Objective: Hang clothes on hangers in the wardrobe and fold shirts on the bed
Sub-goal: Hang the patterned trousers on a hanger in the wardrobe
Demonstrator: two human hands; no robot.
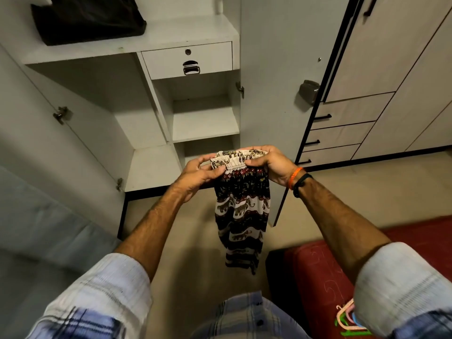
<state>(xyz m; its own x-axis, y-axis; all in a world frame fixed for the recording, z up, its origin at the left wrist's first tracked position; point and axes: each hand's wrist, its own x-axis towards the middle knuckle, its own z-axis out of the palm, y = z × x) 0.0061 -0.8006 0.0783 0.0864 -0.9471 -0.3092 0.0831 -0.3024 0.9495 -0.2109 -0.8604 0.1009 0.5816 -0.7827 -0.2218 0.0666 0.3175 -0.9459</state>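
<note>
I hold a pair of elephant-print trousers (242, 211), black, white and maroon, by the elastic waistband in front of the open wardrobe (151, 113). My left hand (200, 173) pinches the waistband's left side. My right hand (269, 165), with orange and black bands on its wrist, grips the right side. The legs hang straight down above the floor. Colourful plastic hangers (347, 319) lie on the red bed (315, 265) at the lower right, partly hidden by my right sleeve.
A dark folded garment (88, 19) lies on the wardrobe's top shelf above a locked drawer (187, 59). The wardrobe doors stand open at left (49, 133) and right (278, 94). A second cupboard with drawers (347, 133) stands at the right.
</note>
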